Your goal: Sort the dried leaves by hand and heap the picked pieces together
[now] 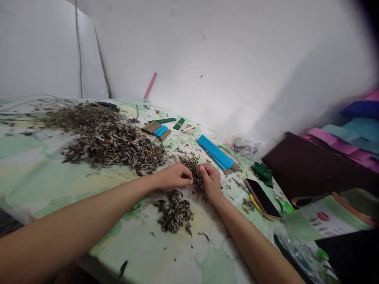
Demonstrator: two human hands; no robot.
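My left hand (174, 176) and my right hand (211, 180) meet at the middle of the table, both with fingers curled and pinching a clump of dried leaves (196, 178) between them. A small heap of dried leaves (174, 212) lies just under my wrists. A much larger pile of dried leaves and twigs (103, 136) spreads across the table to the far left of my left hand.
Long blue sticks (215, 152) lie beyond my right hand, short blue and brown sticks (156, 129) farther back. A phone (262, 198) and scissors (241, 186) rest to the right. Coloured sheets (349, 142), a dark board (310, 165) and plastic bags crowd the right edge. White wall behind.
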